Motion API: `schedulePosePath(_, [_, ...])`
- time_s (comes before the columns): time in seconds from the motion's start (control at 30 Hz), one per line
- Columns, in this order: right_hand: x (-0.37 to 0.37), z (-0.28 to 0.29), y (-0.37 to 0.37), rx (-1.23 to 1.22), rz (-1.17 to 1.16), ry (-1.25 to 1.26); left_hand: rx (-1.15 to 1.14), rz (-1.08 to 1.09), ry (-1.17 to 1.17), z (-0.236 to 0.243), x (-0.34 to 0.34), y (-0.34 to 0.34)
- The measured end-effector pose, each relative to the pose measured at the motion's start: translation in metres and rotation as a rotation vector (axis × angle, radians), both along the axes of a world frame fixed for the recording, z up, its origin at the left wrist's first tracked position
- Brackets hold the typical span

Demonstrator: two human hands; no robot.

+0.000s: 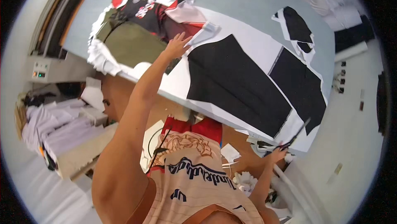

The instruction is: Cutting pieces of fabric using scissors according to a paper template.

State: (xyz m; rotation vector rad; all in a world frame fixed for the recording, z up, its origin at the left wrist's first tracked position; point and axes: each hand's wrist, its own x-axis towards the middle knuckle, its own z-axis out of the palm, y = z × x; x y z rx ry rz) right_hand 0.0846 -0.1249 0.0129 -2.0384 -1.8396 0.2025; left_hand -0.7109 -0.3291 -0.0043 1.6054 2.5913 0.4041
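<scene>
My left hand [177, 46] reaches far over the table and lies flat with its fingers spread. It rests at the edge of the pile of printed fabric pieces [140, 15], beside a loose pale corner [202, 34]. My right hand [278, 155] is closed round the handles of a pair of scissors [294, 138] at the table's near right edge. The blades point up and to the right, over a strip of white sheet. Between my hands lies a large black fabric panel [235, 87] on the white sheet [256, 56]. To its right is a second black panel [298, 85].
An olive fabric piece [134, 44] lies left of the printed pile. Small black cut pieces [297, 25] sit at the far right of the pale table [244, 1]. Lilac cloth [66, 125] is heaped at the left. White scraps [230, 153] lie on the floor.
</scene>
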Motion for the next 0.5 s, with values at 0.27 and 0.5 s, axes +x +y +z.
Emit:
schedulePosePath(0.27, [-0.132,0.007,-0.156,-0.278,0.158,0.120,-0.274,-0.032,0.037,-0.058,-0.123,0.056])
schedulePosePath(0.5, [-0.277,0.008,-0.128,-0.482,0.191,0.187,-0.310,0.393,0.298,-0.071,-0.292,0.021])
